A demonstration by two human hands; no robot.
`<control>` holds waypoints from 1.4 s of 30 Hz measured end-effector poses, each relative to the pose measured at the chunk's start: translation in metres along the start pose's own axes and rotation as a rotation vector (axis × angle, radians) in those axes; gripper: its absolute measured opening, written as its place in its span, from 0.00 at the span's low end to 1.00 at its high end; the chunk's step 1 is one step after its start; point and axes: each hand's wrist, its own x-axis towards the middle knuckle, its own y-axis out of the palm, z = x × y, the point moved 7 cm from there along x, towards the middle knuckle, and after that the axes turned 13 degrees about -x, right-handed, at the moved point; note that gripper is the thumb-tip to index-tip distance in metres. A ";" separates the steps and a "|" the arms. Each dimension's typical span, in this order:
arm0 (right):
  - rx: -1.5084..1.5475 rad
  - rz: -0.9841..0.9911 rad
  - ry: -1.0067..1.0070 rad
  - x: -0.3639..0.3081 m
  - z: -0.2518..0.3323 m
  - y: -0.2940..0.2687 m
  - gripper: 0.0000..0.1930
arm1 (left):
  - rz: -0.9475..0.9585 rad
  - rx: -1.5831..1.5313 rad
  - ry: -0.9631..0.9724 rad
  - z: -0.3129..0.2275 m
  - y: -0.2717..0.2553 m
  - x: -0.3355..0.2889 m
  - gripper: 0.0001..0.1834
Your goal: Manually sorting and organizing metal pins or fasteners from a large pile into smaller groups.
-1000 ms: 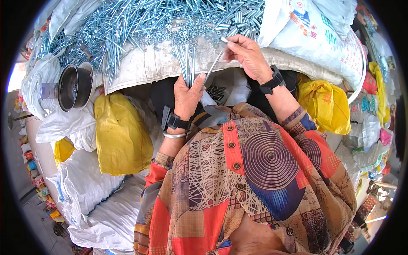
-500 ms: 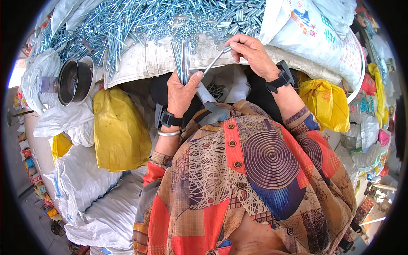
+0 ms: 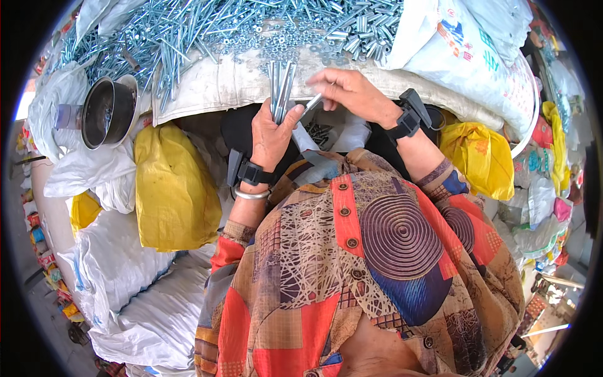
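Note:
My left hand [image 3: 271, 135] is closed round a bundle of shiny metal rods [image 3: 281, 88] standing nearly upright. One more rod slants out to the right past its thumb, with a thicker metal sleeve [image 3: 314, 102] on its end. My right hand [image 3: 355, 93] is beside that sleeve, index finger stretched to the left above it. Its fingertips are blurred, so whether they grip the sleeve does not show. Beyond my hands lie a heap of long rods [image 3: 179, 41], scattered nuts [image 3: 270, 43] and a pile of short sleeves [image 3: 367, 31].
A pale sheet [image 3: 220, 85] covers the work surface's near edge. At the left is a dark pot [image 3: 108, 113]. Yellow bags [image 3: 176, 188] hang on both sides of me; a white printed sack [image 3: 471, 63] stands far right. White sacks [image 3: 151, 314] lie lower left.
My right hand has moved left and slightly down, closer to my left hand. The slanting rod's sleeve end is now nearer my left thumb. The left hand keeps its bundle, shifted slightly right.

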 end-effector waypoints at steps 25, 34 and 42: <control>-0.392 -0.196 -0.231 0.081 -0.017 0.010 0.06 | -0.204 -0.170 0.091 0.035 -0.057 0.026 0.11; -0.526 -0.247 -0.238 0.081 -0.012 0.022 0.05 | -0.198 -0.052 0.109 0.031 -0.061 0.024 0.18; 0.183 -0.184 0.039 0.071 -0.030 0.000 0.10 | -0.139 0.165 0.178 0.027 -0.054 0.026 0.24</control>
